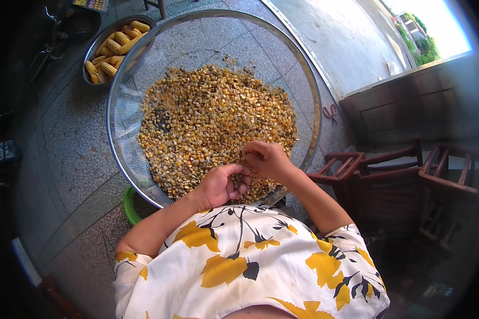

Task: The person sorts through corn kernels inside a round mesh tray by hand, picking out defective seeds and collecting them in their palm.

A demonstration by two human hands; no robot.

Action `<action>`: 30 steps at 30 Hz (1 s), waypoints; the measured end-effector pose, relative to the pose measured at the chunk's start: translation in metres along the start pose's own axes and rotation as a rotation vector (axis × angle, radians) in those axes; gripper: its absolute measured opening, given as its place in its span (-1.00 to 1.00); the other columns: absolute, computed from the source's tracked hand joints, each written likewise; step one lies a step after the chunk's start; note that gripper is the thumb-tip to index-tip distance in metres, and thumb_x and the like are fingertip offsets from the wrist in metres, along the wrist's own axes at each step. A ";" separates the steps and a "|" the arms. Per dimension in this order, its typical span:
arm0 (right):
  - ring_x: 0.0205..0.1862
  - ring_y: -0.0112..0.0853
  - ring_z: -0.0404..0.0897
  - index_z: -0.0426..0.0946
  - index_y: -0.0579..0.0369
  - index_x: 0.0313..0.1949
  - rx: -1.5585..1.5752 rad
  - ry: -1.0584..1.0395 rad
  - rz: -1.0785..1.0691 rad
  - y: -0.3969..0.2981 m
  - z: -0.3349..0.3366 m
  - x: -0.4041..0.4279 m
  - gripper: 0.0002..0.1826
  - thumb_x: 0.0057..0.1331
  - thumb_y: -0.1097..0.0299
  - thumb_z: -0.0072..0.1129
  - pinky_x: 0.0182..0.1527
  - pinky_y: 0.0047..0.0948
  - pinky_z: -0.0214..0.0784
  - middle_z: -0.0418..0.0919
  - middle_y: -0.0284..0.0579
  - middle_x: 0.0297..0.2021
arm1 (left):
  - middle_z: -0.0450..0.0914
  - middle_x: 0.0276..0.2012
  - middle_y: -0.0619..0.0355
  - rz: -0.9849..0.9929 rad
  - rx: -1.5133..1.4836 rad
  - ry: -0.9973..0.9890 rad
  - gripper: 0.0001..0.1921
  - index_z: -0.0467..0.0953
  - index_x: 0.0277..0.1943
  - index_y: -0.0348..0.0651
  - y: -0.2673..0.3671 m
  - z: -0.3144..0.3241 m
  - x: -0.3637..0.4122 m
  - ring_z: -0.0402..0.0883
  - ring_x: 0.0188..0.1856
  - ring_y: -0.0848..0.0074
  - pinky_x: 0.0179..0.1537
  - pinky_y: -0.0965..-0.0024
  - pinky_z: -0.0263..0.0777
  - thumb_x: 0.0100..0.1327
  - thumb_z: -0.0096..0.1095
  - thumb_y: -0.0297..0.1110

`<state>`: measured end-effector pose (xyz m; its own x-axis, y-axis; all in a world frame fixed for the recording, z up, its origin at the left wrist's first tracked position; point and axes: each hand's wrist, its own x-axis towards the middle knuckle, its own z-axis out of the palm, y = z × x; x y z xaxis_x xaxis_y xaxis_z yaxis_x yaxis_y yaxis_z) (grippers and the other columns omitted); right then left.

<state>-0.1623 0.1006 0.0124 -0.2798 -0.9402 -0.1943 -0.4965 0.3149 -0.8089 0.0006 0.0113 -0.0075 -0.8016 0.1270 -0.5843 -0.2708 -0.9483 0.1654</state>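
Observation:
A wide round metal-rimmed mesh sieve (314, 79) lies in front of me, holding a broad heap of loose corn kernels (219, 111), yellow mixed with darker, greyish ones. At the heap's near edge my left hand (225, 183) is palm up with curled fingers, cupping some kernels. My right hand (265, 157) is just right of it and slightly farther off, its fingertips bent down at the kernels and pinched together; whether anything is between them is hidden.
A metal bowl of corn cobs (113, 50) stands beyond the sieve's left rim. A green basin (131, 205) shows partly under the near left rim. Red-handled scissors (330, 113) lie on the floor at right, near dark red wooden chairs (343, 165).

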 end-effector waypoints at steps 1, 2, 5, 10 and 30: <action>-0.55 -0.46 0.54 0.48 0.10 -0.23 -0.001 0.000 -0.001 0.000 -0.004 0.000 -0.82 0.17 0.40 0.21 -0.56 -0.45 0.36 0.55 -0.18 -0.49 | 0.47 -0.38 0.11 0.000 -0.003 0.002 -0.79 0.42 -0.21 -0.22 0.000 0.000 0.000 0.42 -0.47 0.44 -0.57 0.49 0.20 0.32 -0.12 -0.28; -0.56 -0.52 0.52 0.49 0.12 -0.24 0.462 -0.037 0.229 -0.001 -0.011 0.002 -0.86 0.22 0.41 0.18 -0.58 -0.52 0.34 0.57 -0.18 -0.49 | 0.47 -0.38 0.11 0.001 -0.003 0.001 -0.79 0.42 -0.21 -0.22 0.000 0.000 0.000 0.42 -0.47 0.44 -0.57 0.49 0.20 0.32 -0.12 -0.28; -0.57 -0.54 0.51 0.49 0.17 -0.24 1.138 -0.181 0.408 0.012 -0.028 0.002 -0.91 0.29 0.46 0.10 -0.59 -0.64 0.32 0.58 -0.16 -0.46 | 0.47 -0.39 0.10 0.004 -0.003 -0.003 -0.78 0.42 -0.21 -0.23 0.001 0.002 -0.001 0.42 -0.47 0.44 -0.57 0.49 0.20 0.33 -0.13 -0.28; -0.57 -0.52 0.56 0.48 0.17 -0.20 1.380 -0.213 0.453 0.018 -0.031 -0.002 -0.88 0.31 0.42 0.09 -0.63 -0.66 0.33 0.60 -0.16 -0.47 | 0.46 -0.39 0.11 0.002 -0.007 -0.013 -0.78 0.43 -0.21 -0.23 0.001 0.003 -0.001 0.42 -0.46 0.45 -0.56 0.50 0.20 0.33 -0.12 -0.28; -0.48 -0.27 0.60 0.48 0.13 -0.21 -0.172 0.111 -0.280 -0.030 -0.009 -0.027 -0.80 0.14 0.60 0.13 -0.46 -0.40 0.42 0.55 -0.09 -0.49 | 0.54 -0.41 0.17 0.015 -0.155 0.009 -0.78 0.45 -0.25 -0.19 0.002 0.003 0.001 0.51 -0.43 0.51 -0.42 0.51 0.41 0.34 -0.12 -0.27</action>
<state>-0.1475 0.1172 0.0475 -0.1961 -0.9763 0.0918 -0.6951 0.0724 -0.7153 -0.0021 0.0107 -0.0057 -0.8001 0.1104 -0.5896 -0.1724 -0.9838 0.0499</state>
